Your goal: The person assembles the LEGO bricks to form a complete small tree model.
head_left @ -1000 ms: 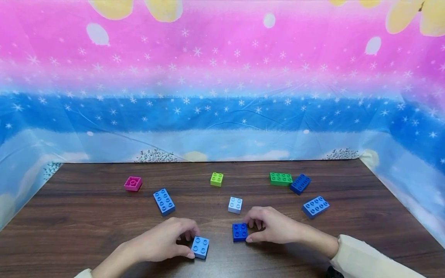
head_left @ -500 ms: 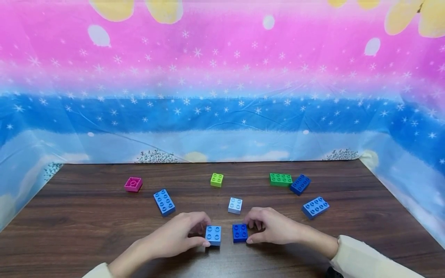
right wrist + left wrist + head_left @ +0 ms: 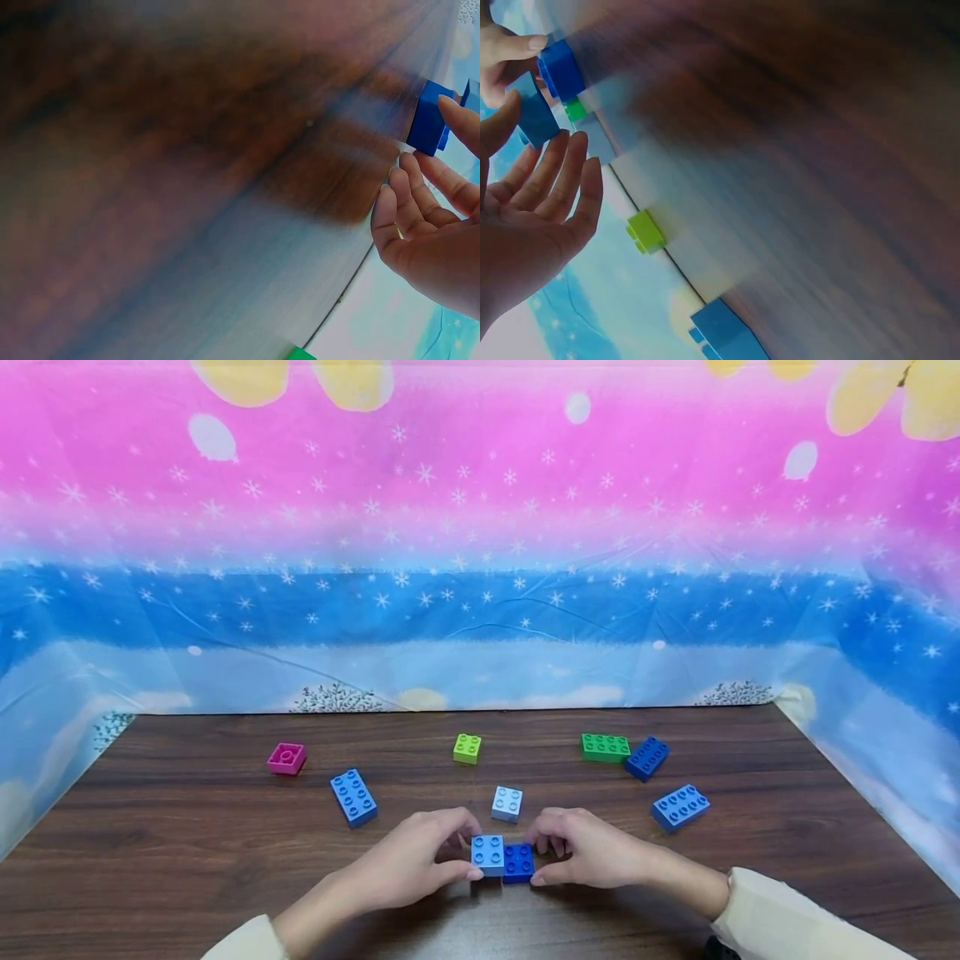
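Observation:
My left hand [image 3: 416, 864] pinches a light blue 2x2 building brick [image 3: 487, 856] between thumb and fingers. In the left wrist view that brick [image 3: 537, 112] is off the table and slightly tilted. Close on its right, a dark blue 2x2 building brick [image 3: 518, 862] stands on the table, studs up. Thumb and fingertips of my right hand [image 3: 588, 850] grip it from the right. From the head, the light blue brick's right edge meets the dark blue one's left edge; whether they touch is unclear. The right wrist view shows the dark blue brick [image 3: 429, 118] under my right thumb.
A pale blue brick [image 3: 507, 804] stands just behind the hands. Farther back are lime [image 3: 467, 749], green [image 3: 606, 747] and pink [image 3: 287, 758] bricks. Longer blue bricks lie at left [image 3: 353, 797] and right [image 3: 680, 807], with a dark blue one [image 3: 647, 758] beside the green.
My left hand has carried the light blue brick rightward and away from me, up to the dark blue brick. My right hand and its brick have stayed in place.

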Demonstrator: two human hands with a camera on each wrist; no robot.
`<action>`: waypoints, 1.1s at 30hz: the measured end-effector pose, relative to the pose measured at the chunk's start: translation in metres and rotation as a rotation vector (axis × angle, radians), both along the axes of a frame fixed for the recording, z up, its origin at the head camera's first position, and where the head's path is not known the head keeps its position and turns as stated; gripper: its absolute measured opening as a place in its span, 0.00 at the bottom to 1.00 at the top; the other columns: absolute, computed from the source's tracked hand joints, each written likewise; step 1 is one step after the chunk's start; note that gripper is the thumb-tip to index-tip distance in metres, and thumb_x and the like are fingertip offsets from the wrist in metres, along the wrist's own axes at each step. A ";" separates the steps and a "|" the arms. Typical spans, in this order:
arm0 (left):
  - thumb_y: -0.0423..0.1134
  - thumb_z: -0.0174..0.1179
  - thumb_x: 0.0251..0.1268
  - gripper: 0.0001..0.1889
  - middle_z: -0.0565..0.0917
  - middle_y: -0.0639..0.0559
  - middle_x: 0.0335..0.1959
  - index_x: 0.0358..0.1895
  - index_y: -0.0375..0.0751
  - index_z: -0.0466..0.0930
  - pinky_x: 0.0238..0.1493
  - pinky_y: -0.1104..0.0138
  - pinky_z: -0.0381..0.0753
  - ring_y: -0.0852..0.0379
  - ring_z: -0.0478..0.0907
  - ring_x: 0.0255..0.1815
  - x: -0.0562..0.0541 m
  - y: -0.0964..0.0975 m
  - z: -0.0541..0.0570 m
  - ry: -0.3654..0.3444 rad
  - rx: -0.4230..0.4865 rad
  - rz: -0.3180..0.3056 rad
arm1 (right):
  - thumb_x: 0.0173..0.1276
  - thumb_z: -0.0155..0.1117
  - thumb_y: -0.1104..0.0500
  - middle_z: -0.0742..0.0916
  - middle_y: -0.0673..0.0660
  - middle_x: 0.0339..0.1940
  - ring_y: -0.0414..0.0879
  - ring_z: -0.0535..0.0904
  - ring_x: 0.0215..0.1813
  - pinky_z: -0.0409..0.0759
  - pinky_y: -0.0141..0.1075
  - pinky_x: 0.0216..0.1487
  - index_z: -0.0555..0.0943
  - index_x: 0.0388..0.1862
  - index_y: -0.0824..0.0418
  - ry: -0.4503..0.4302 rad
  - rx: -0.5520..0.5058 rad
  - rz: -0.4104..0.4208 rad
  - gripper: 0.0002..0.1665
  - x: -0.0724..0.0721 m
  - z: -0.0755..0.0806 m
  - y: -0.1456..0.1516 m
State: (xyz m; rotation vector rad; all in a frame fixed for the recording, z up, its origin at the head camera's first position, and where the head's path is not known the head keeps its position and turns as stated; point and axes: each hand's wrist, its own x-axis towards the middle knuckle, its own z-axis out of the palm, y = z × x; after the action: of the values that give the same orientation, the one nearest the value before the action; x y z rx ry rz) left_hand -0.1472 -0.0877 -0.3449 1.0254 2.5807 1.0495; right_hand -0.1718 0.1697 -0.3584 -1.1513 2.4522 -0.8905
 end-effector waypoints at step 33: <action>0.41 0.64 0.57 0.14 0.78 0.57 0.36 0.43 0.45 0.73 0.35 0.72 0.74 0.65 0.74 0.35 -0.005 0.035 -0.001 0.013 -0.059 0.028 | 0.58 0.67 0.52 0.74 0.46 0.29 0.37 0.69 0.30 0.71 0.28 0.31 0.75 0.33 0.53 -0.019 0.013 -0.011 0.10 -0.001 0.001 -0.001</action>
State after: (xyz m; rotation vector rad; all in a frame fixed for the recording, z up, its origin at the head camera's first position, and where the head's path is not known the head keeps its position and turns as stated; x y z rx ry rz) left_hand -0.1520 -0.0527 -0.3458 0.9880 2.6275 0.9694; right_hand -0.1728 0.1688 -0.3574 -1.1216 2.4478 -0.8826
